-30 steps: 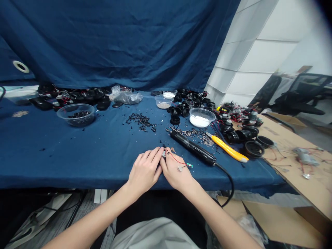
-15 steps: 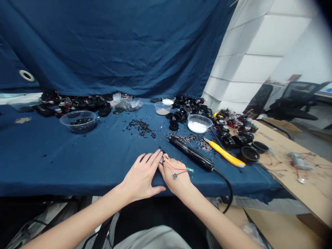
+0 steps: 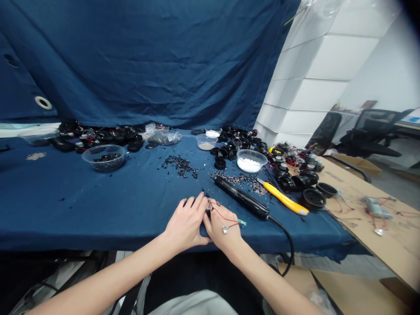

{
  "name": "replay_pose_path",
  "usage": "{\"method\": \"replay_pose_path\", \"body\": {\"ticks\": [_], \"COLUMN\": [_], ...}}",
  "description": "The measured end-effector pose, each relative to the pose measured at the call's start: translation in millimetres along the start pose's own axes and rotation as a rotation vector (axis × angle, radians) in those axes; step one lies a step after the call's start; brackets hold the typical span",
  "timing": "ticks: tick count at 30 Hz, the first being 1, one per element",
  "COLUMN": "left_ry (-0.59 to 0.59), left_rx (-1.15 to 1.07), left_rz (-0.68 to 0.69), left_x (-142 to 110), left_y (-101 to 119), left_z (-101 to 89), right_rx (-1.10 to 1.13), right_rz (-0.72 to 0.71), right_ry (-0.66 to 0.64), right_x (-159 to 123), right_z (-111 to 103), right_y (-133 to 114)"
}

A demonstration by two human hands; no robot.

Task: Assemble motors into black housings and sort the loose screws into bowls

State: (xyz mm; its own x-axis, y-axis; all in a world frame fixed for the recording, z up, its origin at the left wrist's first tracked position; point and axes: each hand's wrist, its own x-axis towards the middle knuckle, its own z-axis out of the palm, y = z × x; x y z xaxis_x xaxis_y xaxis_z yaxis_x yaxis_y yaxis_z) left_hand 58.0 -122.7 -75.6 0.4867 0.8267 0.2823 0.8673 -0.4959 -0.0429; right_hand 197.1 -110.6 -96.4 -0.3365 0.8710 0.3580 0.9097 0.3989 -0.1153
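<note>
wired part [image 3: 208,208], between hands [image 3: 185,224], near table edge [image 3: 98,238], room leftward

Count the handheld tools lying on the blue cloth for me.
2: a black corded tool, just beyond and right of the right hand, and a yellow-orange cutter farther right. Others may be hidden.

A table covered in blue cloth [image 3: 131,210] carries clear plastic bowls [image 3: 85,157], scattered screws [image 3: 241,179], a corded electric screwdriver [image 3: 242,197] and a yellow utility knife [image 3: 285,199].
</note>
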Motion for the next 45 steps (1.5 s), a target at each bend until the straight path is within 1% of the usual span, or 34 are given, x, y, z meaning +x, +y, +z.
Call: {"method": "replay_pose_path", "body": {"ticks": [6,15,21,27,33,38,45], "left_ry": [0.019,0.038,0.02,0.019,0.006,0.029,0.055], "left_rx": [-0.003,-0.027,-0.027,-0.009,0.002,-0.009,-0.003], "left_rz": [-0.055,-0.028,-0.029,-0.036,-0.031,-0.029,-0.033], "left_x": [-3.1,-12.6,-10.8,-6.0,-2.2,-3.4,-4.2], "left_y": [0.5,1.2,2.3,3.1,6.0,4.1,3.5], "left_z": [4.6,7.8,9.7,6.7,4.4,4.4,4.4], "right_rx": [0.003,0.019,0.02,-0.027,-0.072,-0.1,-0.091], "right_rz": [-0.013,-0.035,-0.042,-0.038,-0.029,-0.031,-0.018], "right_ry": [0.01,0.016,0.015,0.024,-0.003,-0.018,0.031], "right_x": [-2.1,-12.4,-11.5,-9.6,-13.5,-10.0,-9.2], "right_z": [-1.7,-6.7,-3.6,-0.3,-6.1,-11.7,-8.9], "right_y": [-3.5,-4.4,-6.4,-7.2,-5.3,-8.2,-11.8]}}
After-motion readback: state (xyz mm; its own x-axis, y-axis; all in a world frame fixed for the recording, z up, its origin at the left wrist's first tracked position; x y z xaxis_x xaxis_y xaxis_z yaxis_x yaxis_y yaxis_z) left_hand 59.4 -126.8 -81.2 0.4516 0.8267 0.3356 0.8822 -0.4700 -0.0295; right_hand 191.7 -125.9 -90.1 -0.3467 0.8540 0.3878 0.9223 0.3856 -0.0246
